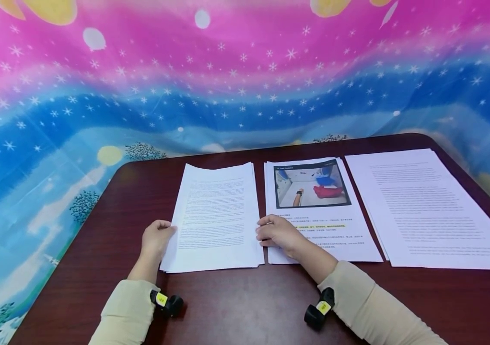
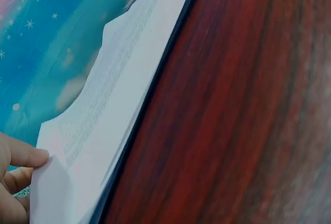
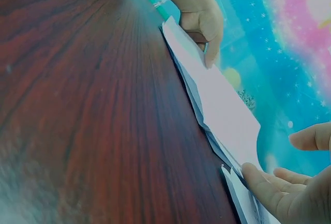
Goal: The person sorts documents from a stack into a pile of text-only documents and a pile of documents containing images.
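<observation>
A stack of printed sheets (image 1: 212,215) lies on the table, its far edge bowed. At its left edge my left hand (image 1: 157,238) pinches the paper; in the left wrist view the thumb (image 2: 39,157) is on the top sheet, the other fingers partly hidden behind it. My right hand (image 1: 281,235) has its fingers against the stack's right edge. The right wrist view shows this right hand (image 3: 289,193) with fairly straight fingers and one digit held apart from the paper. Under the right hand lies a second stack (image 1: 314,215), with a colour photo and a yellow-highlighted line.
A third stack of text pages (image 1: 430,211), its sheets slightly fanned, lies on the right of the dark wood table (image 1: 227,306). Behind the table hangs a pink and blue snowflake cloth (image 1: 245,81). Black wrist devices (image 1: 167,303) are on both sleeves.
</observation>
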Available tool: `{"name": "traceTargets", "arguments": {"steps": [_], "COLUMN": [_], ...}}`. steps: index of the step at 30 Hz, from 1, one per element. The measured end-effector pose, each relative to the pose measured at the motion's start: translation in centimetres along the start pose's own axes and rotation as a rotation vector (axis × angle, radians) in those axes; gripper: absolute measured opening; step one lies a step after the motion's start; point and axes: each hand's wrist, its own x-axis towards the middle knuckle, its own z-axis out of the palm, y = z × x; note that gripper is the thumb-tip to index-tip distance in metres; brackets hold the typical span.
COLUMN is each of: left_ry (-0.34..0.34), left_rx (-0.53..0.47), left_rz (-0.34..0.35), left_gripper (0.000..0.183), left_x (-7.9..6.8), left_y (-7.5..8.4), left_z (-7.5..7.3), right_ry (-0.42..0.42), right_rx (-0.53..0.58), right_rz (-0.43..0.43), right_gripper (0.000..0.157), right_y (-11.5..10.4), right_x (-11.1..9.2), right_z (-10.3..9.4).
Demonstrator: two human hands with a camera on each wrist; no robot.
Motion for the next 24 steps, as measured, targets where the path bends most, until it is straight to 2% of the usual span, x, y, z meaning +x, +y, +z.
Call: {"name": "traceTargets", "arguments": {"steps": [5, 15, 19, 24], "left_ry": [0.026, -0.038, -0.053, -0.068], "left_rx": [-0.014, -0.098, -0.122, -0.203], "left_rz": [0.023, -0.044, -0.057, -0.069], "left_gripper": [0.019, 0.032, 0.033, 0.034], "left_x": [-0.2, 0.6, 0.5, -0.1], "left_y": [0.1, -0.6, -0.8, -0.7], "left_z": [-0.2, -0.4, -0.5, -0.8], "right_ry": [0.008, 0.022, 0.025, 0.013], "right_rx": [-0.007, -0.011, -0.005, -0.011], "right_rz": [0.01, 0.014, 0.021, 0.034], "right_gripper": [0.028, 0.029, 0.032, 0.038], "right_y": [0.0, -0.1, -0.1, -0.2], "right_x": [-0.1, 0.1, 0.1, 0.1], "right_z": [0.0, 0.1, 0.2, 0.5]}}
